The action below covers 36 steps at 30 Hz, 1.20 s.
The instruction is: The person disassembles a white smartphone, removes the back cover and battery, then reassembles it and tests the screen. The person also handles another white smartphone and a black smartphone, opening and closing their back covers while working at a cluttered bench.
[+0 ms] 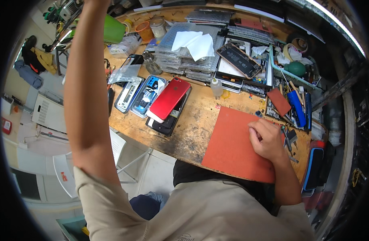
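Observation:
My left forearm point(88, 88) is raised across the left side, and its hand is out of the picture past the top edge. On the right, my right hand point(267, 138) rests on an orange-red work mat point(228, 136) with its fingers curled into a loose fist; nothing sticks out from it. Just beyond its wrist lie a dark screwdriver point(287, 140) and other small tools. Left of the mat, a red smartphone point(171, 97) lies back up on top of a dark phone point(166, 125). Beside them is an opened phone housing point(146, 98) in a tray.
Bubble-wrapped stacks point(168, 46) with white tissue point(194, 43) on them fill the back. An opened phone point(240, 60) shows its black battery at the back right. A small clear bottle point(216, 87) stands mid-bench. Brushes and a blue-handled tool point(297, 108) crowd the right side.

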### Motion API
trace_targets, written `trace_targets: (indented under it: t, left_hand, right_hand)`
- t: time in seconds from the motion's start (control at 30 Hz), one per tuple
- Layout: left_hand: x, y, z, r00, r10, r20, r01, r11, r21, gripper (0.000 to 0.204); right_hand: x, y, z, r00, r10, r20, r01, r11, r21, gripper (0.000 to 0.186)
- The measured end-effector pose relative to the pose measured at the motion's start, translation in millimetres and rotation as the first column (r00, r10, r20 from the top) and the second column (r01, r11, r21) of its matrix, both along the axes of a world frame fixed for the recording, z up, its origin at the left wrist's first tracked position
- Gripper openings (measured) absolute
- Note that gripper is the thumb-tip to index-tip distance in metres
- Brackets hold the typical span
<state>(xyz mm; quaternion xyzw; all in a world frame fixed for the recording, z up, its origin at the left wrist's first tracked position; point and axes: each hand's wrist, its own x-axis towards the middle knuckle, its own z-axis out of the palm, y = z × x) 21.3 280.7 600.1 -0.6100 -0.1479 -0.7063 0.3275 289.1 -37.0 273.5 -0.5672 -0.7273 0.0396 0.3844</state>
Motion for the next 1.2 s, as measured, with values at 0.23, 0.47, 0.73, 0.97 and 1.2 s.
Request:
trace_targets:
  t: [0.23, 0.47, 0.73, 0.97, 1.2]
  left_hand:
    - [-81, -96, -173, 0.976, -0.060, -0.209, 0.026, 0.987, -0.162, 0.006]
    - [-158, -122, -341, 0.951, 0.308, 0.041, -0.084, 0.382, -0.920, 0.012]
    - [-143, -196, -406, 0.946, 0.300, 0.126, 0.039, 0.280, -0.959, 0.008]
    - [-138, -198, -395, 0.963, 0.257, 0.077, 0.003, 0.279, -0.960, 0.007]
    - [-120, -197, -367, 0.975, 0.208, 0.079, 0.043, 0.171, -0.984, 0.029]
  right_hand:
    - [-1, -4, 10, 0.999, -0.011, 0.048, 0.008, 0.999, 0.054, 0.015]
    - [-11, -10, 8, 0.993, 0.065, 0.104, -0.071, 0.996, 0.057, 0.015]
    - [-27, -13, 19, 0.995, 0.055, 0.080, -0.053, 0.998, -0.026, 0.012]
    - [-46, -72, 3, 0.974, 0.158, -0.162, -0.185, 0.968, -0.169, 0.009]
    - [-61, -89, -17, 0.988, -0.042, -0.147, 0.017, 0.986, -0.167, 0.013]
